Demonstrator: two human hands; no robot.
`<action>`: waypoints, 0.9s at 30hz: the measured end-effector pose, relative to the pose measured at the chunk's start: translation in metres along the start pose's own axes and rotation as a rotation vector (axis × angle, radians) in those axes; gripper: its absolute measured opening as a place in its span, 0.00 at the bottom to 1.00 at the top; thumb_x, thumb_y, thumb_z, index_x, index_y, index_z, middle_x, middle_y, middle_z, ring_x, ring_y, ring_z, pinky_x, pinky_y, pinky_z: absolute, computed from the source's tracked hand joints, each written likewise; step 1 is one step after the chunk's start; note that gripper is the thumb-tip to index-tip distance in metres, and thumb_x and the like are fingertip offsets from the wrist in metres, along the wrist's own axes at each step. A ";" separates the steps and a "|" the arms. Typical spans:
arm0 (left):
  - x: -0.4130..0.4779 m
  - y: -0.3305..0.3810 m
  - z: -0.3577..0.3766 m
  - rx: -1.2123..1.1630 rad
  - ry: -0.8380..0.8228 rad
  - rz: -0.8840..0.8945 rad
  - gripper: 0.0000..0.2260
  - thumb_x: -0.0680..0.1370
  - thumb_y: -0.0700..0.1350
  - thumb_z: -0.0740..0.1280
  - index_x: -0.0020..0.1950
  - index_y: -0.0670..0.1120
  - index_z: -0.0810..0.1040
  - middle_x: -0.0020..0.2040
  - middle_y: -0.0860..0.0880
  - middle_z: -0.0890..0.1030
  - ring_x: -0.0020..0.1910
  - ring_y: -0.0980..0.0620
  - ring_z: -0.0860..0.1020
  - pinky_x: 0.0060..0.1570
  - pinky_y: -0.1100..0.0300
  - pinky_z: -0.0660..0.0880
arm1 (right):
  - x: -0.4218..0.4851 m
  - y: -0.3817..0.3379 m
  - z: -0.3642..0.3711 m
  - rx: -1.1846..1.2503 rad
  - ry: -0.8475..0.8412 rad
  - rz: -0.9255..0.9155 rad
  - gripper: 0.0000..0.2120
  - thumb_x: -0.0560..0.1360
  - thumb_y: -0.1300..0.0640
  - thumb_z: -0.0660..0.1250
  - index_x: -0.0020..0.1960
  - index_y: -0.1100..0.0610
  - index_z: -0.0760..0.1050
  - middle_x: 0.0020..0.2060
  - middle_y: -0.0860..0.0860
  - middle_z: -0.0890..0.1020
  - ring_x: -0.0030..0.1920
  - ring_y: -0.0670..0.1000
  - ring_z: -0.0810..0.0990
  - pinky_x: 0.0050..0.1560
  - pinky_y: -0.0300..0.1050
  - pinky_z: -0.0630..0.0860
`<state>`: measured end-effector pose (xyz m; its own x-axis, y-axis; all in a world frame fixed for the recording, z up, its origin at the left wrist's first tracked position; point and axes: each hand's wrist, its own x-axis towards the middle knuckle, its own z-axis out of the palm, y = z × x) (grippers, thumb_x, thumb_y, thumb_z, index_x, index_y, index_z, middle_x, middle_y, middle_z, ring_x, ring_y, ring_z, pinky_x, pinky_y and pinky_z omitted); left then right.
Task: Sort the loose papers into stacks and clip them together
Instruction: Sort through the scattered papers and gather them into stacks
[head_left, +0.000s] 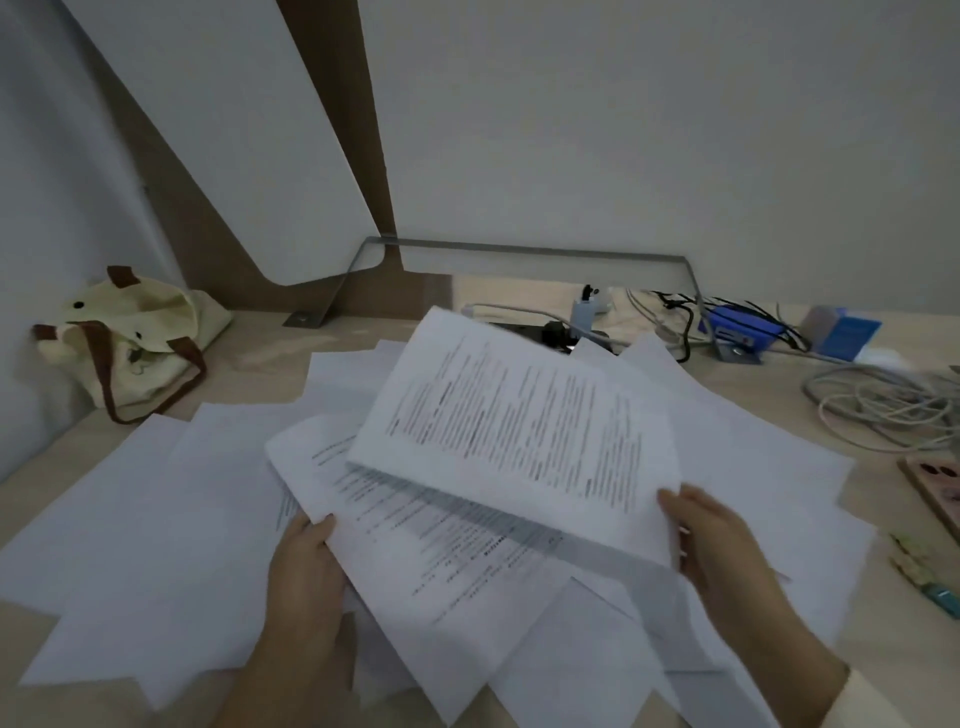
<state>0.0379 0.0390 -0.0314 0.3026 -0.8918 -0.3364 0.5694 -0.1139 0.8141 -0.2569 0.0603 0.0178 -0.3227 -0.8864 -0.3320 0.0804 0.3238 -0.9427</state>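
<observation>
Several loose white papers (156, 519) lie fanned and overlapping across the wooden desk (249, 353). My right hand (727, 551) grips the right edge of a printed sheet (519, 415) and holds it raised and tilted above the pile. My left hand (306, 566) pinches the left edge of another printed sheet (441, 545) that lies beneath the raised one. Small clips (919, 571) rest on the desk at the right, next to the papers.
A cream tote bag (130, 338) with brown handles slumps at the back left against the wall. Cables (883, 400), a blue device (737, 327) and a blue box (841, 332) crowd the back right. A patterned flat object (940, 488) lies at the right edge.
</observation>
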 end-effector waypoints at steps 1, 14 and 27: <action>-0.003 -0.002 -0.002 -0.031 -0.002 0.001 0.12 0.80 0.35 0.54 0.48 0.46 0.76 0.47 0.48 0.78 0.45 0.50 0.76 0.29 0.66 0.79 | -0.003 0.009 0.002 -0.009 -0.001 0.038 0.08 0.78 0.60 0.59 0.47 0.60 0.76 0.47 0.60 0.81 0.43 0.58 0.78 0.42 0.50 0.74; -0.022 -0.015 0.001 0.157 -0.082 -0.070 0.10 0.77 0.38 0.63 0.57 0.47 0.77 0.51 0.47 0.82 0.50 0.46 0.79 0.45 0.53 0.76 | -0.035 0.030 0.036 -0.093 -0.331 0.235 0.10 0.77 0.59 0.63 0.53 0.63 0.78 0.46 0.62 0.85 0.39 0.57 0.84 0.38 0.48 0.82; -0.031 0.008 -0.003 -0.148 -0.101 -0.091 0.18 0.78 0.44 0.63 0.65 0.36 0.69 0.62 0.36 0.77 0.31 0.61 0.82 0.33 0.68 0.78 | -0.033 0.025 0.063 0.313 -0.531 0.177 0.14 0.77 0.57 0.59 0.61 0.51 0.75 0.57 0.48 0.82 0.58 0.51 0.81 0.59 0.53 0.76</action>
<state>0.0355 0.0669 -0.0166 0.1712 -0.9209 -0.3502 0.6990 -0.1370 0.7019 -0.1852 0.0768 0.0032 0.2250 -0.8977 -0.3788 0.3872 0.4391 -0.8107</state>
